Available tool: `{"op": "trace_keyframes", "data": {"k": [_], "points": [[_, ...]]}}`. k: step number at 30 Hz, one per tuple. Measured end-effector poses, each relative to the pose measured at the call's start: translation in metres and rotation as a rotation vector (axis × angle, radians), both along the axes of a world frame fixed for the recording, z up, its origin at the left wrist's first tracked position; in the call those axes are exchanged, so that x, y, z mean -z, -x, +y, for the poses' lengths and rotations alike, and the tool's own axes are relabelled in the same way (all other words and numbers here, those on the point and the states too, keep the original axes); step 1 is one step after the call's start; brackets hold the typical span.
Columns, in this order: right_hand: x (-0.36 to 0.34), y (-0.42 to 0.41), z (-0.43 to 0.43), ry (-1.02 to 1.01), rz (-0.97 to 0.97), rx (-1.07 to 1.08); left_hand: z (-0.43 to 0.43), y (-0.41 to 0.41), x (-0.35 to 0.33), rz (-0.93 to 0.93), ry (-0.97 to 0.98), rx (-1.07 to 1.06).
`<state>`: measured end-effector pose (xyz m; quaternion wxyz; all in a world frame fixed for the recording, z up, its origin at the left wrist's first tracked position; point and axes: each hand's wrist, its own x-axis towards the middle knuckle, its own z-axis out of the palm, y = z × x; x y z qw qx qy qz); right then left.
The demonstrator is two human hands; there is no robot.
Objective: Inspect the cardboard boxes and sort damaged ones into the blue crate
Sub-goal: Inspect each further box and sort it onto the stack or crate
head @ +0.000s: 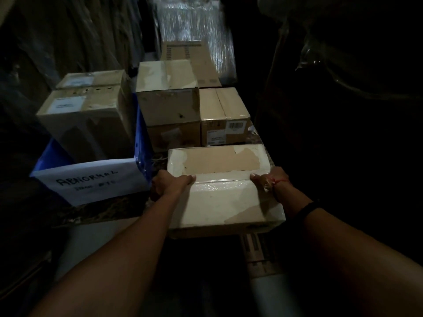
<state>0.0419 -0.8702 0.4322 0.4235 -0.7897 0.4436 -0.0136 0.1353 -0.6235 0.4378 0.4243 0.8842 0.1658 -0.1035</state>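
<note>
gripping one box (219,197): left hand (169,185), right hand (270,179); blue crate (143,143) holds two boxes (91,115) (91,78).

Setting: dim storeroom or warehouse aisle. Evidence: sealed cardboard boxes (168,104) stacked in rows, one with a barcode label (237,126); blue crate (143,143) fronted by a handwritten paper sign (91,179) reading ABNORMAL; plastic-wrapped goods (194,24) behind the stacks

blue crate (143,143) packed with boxes (87,115), stack (169,106) ahead
</note>
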Motion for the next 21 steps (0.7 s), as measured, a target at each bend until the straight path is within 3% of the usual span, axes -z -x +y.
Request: {"op": "trace_keyframes", "data": {"k": [10, 21], "points": [[0.046, -0.113, -0.084, -0.036, 0.049, -0.114, -0.069, -0.076, 0.016, 0.018, -0.027, -0.064], [0.059, -0.168, -0.118, -0.014, 0.134, -0.134, -0.107, -0.116, 0.028, 0.075, -0.008, -0.119]]}}
